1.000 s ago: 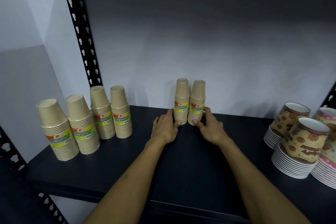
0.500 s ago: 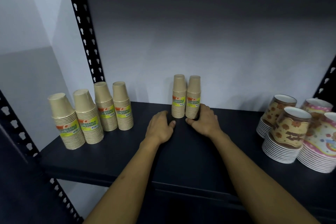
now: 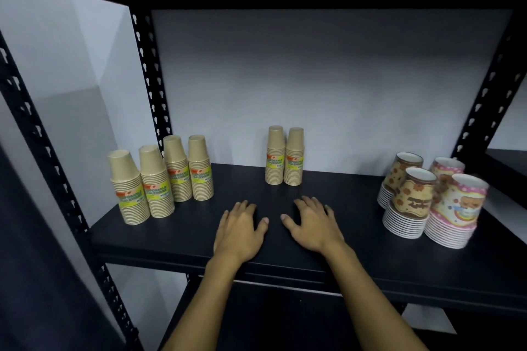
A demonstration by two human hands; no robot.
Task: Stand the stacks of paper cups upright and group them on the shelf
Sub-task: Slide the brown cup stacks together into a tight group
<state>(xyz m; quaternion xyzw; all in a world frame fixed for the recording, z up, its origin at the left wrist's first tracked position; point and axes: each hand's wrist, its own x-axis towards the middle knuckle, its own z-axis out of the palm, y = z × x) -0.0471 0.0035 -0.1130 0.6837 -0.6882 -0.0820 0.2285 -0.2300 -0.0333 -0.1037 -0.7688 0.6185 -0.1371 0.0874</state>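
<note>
Stacks all standing upright: kraft four [image 3: 161, 179] at 9 o'clock, kraft pair [image 3: 284, 157] at 12, printed stacks [image 3: 430, 199] at 3. Left hand [image 3: 239, 232], right hand [image 3: 312, 226] hovering spread, gripping nothing. Seemingly remaining: joining pair to four.

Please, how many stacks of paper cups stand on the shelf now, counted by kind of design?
Plain brown stacks, group of four at the left: 4
Plain brown stacks, pair at the middle: 2
Brown patterned stacks at the right: 2
Pink patterned stacks at the right: 2
Total: 10 stacks, all upright
</note>
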